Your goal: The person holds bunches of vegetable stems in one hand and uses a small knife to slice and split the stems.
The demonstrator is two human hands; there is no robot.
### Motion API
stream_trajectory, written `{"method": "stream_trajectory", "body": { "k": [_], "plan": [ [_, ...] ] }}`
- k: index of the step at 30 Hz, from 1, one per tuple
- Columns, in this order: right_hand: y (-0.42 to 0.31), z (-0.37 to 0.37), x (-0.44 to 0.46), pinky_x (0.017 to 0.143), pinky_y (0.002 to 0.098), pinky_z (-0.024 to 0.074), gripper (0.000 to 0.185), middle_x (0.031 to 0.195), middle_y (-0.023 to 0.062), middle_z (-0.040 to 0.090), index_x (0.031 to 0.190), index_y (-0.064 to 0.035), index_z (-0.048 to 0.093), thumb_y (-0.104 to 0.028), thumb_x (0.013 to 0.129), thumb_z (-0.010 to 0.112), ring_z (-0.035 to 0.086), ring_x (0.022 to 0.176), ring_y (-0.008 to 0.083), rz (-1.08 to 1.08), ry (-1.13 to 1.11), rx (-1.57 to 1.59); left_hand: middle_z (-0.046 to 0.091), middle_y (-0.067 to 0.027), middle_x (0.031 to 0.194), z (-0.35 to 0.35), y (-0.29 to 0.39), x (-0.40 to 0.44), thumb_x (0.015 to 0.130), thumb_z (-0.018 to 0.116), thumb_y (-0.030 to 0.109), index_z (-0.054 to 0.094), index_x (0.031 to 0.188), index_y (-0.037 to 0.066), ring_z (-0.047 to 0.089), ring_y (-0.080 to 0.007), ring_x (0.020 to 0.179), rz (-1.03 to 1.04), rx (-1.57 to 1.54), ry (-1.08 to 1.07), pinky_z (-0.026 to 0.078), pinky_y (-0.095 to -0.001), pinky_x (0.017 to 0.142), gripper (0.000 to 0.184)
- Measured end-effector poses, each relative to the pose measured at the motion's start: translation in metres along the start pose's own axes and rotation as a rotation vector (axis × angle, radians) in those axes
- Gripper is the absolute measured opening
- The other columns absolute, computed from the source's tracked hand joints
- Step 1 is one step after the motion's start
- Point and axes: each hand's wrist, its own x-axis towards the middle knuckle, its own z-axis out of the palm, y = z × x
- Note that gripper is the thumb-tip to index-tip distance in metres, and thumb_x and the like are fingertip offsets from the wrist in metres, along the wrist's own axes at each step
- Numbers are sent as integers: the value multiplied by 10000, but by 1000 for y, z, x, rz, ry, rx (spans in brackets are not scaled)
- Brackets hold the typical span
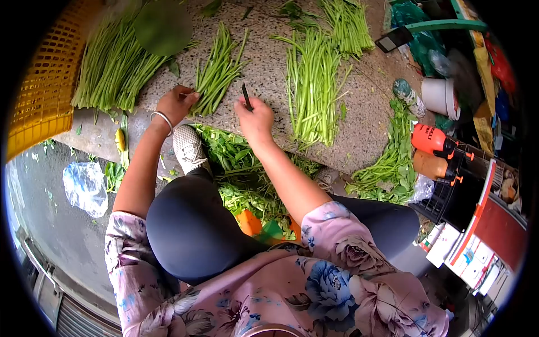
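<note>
Slender green stems [216, 76] lie beside the left hand [176, 105], its grip unclear; the right hand [256, 119] clasps a narrow dark blade [246, 95] that, slipping, could nick fingers.

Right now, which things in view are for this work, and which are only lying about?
In use, it seems:
blade in right hand
stems by left hand
other stems

Likely just lying about:
clear bag
white bucket
orange bottle

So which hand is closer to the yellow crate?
The left hand. It's by the small bunch of green stems, with the yellow crate off to its left. The right hand, holding a thin dark tool, is farther away, past that bunch.
</note>
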Motion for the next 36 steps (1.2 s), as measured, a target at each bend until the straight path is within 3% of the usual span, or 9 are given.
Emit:
{"method": "stream_trajectory", "body": {
  "k": [5,8,13,17,20,22,26,32,36],
  "plan": [
    [27,-84,-24,578,341,443,200,662,104,594,772,-35,599,-224,726,645,568,602,267,1,114,-303,621,-180,872,-23,8,-29,776,622,286,557,1012,-32,611,-236,800,162,74,83,468,-307,714,401],
    [40,-114,-20,665,387,456,256,783,141,585,751,-42,592,-272,684,681,573,735,314,-111,249,-539,599,-115,935,-51,64,-71,810,606,205,526,1052,-26,566,-154,856,141,-51,-42,450,-261,756,344],
    [53,-119,-7,624,387,464,298,742,138,608,793,-31,591,-274,656,693,577,652,316,60,187,-614,578,-110,989,-91,208,-185,815,576,141,502,1072,-35,554,-165,910,296,-334,-50,432,-278,807,320],
    [57,-122,-10,542,258,440,223,672,63,584,772,-11,559,-151,677,704,554,573,132,170,126,148,585,-136,984,-80,245,-228,821,533,120,508,1050,-27,577,-215,918,497,-677,-85,436,-315,833,273],
    [18,-133,-41,507,229,423,181,640,21,544,771,-7,528,-50,695,686,532,558,99,184,83,541,591,-123,992,-38,240,-200,842,514,127,520,1040,-6,582,-192,900,283,-833,-197,453,-308,797,238],
    [1,-138,-63,495,227,419,180,629,15,531,777,-8,518,-34,701,679,528,551,98,115,74,538,590,-86,996,-4,211,-162,853,517,160,510,1086,22,577,-168,893,5,-918,-214,448,-280,755,271],
    [-15,-143,-115,492,206,411,185,630,7,526,767,-14,516,-44,706,689,503,546,65,-31,17,390,589,-75,1000,25,188,-138,870,512,240,446,1181,47,558,-182,920,-195,-828,-155,455,-318,761,372],
    [-1,-142,-138,524,182,389,201,637,-23,529,747,-22,528,-43,681,717,453,574,30,-324,-11,243,588,-94,985,32,200,-129,859,523,158,460,1144,42,597,-222,865,7,-948,-211,489,-341,753,314],
    [-36,-167,-125,550,165,350,250,692,-25,510,909,-4,591,-238,821,603,426,626,33,-27,-214,455,589,-82,954,37,204,-129,843,532,86,508,1089,41,599,-201,856,39,-1029,-254,516,-345,734,251]
  ]
}}
